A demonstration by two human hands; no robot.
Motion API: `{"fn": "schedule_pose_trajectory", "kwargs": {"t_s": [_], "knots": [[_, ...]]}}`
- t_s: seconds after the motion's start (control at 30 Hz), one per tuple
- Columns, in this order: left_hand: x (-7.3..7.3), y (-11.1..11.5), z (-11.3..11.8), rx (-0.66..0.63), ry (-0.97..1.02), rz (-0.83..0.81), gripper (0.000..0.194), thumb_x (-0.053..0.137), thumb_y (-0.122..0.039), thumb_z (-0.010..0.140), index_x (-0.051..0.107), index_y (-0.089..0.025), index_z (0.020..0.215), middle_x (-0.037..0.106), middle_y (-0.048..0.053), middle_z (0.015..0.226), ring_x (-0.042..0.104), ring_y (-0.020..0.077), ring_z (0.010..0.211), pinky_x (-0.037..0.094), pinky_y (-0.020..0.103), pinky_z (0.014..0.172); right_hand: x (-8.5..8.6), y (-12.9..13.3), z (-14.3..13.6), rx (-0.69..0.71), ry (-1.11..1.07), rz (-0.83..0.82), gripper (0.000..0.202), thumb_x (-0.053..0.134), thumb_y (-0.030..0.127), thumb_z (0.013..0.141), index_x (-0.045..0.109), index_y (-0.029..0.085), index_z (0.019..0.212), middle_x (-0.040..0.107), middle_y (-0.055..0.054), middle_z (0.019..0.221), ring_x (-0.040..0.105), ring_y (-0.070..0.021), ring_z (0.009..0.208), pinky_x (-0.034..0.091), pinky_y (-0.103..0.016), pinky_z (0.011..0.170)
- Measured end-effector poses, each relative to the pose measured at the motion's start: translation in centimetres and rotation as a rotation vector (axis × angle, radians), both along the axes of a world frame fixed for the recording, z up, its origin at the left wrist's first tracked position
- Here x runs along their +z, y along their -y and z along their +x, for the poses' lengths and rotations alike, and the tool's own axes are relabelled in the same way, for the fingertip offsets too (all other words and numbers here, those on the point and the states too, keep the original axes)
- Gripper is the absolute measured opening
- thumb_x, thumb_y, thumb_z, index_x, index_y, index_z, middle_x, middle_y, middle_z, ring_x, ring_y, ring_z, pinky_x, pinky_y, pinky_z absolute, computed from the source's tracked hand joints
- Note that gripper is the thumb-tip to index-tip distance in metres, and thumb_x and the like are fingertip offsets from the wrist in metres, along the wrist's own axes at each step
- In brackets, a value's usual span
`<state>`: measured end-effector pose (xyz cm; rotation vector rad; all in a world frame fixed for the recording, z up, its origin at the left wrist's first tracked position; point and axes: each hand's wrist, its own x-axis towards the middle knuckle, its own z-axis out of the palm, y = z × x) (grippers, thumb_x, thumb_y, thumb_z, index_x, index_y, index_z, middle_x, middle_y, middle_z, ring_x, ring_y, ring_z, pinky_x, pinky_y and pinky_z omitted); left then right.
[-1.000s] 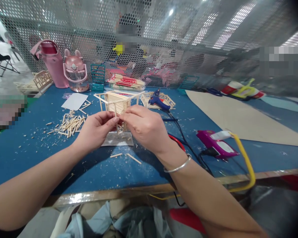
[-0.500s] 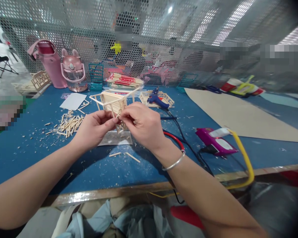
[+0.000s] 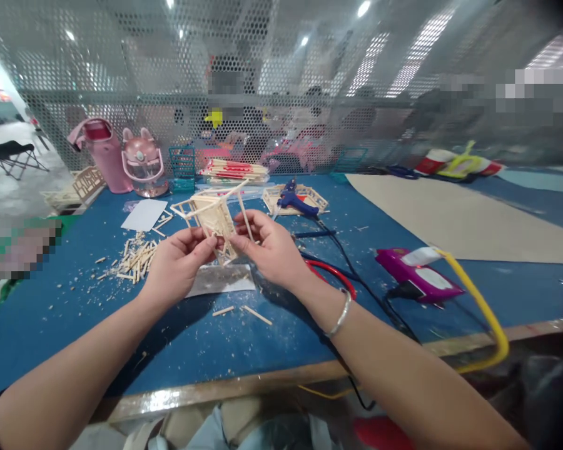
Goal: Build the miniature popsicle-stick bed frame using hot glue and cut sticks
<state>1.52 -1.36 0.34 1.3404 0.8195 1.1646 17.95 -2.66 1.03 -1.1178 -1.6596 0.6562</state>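
Note:
A small wooden stick model [image 3: 216, 215], made of thin pale sticks with a slatted panel, is held up above the table between both hands. My left hand [image 3: 176, 259] is closed on its lower left side, thumb pressed against the sticks. On the other side my right hand [image 3: 269, 250] grips the model's right edge, with a thin upright stick passing by its fingers. Below lies a grey-smudged paper strip [image 3: 223, 279], and two loose sticks [image 3: 257, 314] rest nearer the front edge. The fingers hide part of the model's lower end.
A heap of cut sticks [image 3: 138, 259] lies left beside a white card [image 3: 144, 215]. Behind are a blue glue gun [image 3: 296, 200] on another stick frame, bundled sticks [image 3: 234, 170] and pink bottles [image 3: 143, 165]. At right sit a purple device [image 3: 417, 275], its cables and a yellow strap [image 3: 478, 294].
My right hand has shifted from pinching the model's front to holding its right side, fingers more spread around it. The model has turned slightly. The camera view has tilted up a little.

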Motion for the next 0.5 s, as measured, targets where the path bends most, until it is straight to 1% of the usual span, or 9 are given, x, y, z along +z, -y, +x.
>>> {"fn": "schedule_pose_trajectory", "kwargs": {"t_s": [0.07,0.13,0.2,0.27,0.5], "knots": [[0.0,0.0,0.0,-0.012,0.034,-0.025,0.023,0.070,-0.033,0.069,0.064,-0.015,0.082,0.069,0.003,0.079,0.062,0.0102,0.069,0.051,0.022,0.067,0.5,0.2,0.0,-0.007,-0.015,0.011,0.023,0.060,0.027,0.075,0.052,0.017,0.095,0.053,0.003,0.071,0.050,-0.0102,0.065,0.043,-0.025,0.062],[0.0,0.1,0.0,-0.020,0.065,-0.065,0.028,0.073,-0.036,0.065,0.063,-0.015,0.080,0.070,0.003,0.077,0.062,0.0104,0.070,0.051,0.022,0.068,1.1,0.5,0.1,-0.064,0.045,0.057,0.024,0.061,0.024,0.074,0.056,0.016,0.096,0.047,0.005,0.065,0.045,-0.0084,0.059,0.039,-0.023,0.057],[0.1,0.2,0.1,-0.034,0.076,-0.096,0.031,0.076,-0.037,0.062,0.062,-0.014,0.078,0.070,0.003,0.078,0.063,0.0108,0.070,0.052,0.023,0.069,1.6,0.8,0.2,-0.098,0.112,0.086,0.025,0.061,0.022,0.074,0.058,0.016,0.098,0.043,0.006,0.064,0.041,-0.0076,0.057,0.035,-0.022,0.054],[0.2,0.3,0.2,-0.044,0.068,-0.110,0.033,0.077,-0.038,0.060,0.062,-0.014,0.077,0.070,0.003,0.078,0.063,0.0108,0.069,0.052,0.023,0.069,1.8,1.0,0.3,-0.104,0.145,0.088,0.027,0.060,0.022,0.074,0.059,0.016,0.101,0.042,0.006,0.063,0.039,-0.0073,0.055,0.034,-0.022,0.053],[0.2,0.5,0.5,-0.017,0.072,-0.149,0.038,0.080,-0.041,0.055,0.061,-0.014,0.075,0.069,0.001,0.073,0.062,0.0106,0.066,0.052,0.022,0.065,1.8,1.0,0.5,-0.113,0.199,0.087,0.028,0.059,0.021,0.074,0.059,0.015,0.102,0.042,0.007,0.062,0.038,-0.0069,0.054,0.033,-0.021,0.053]]}}
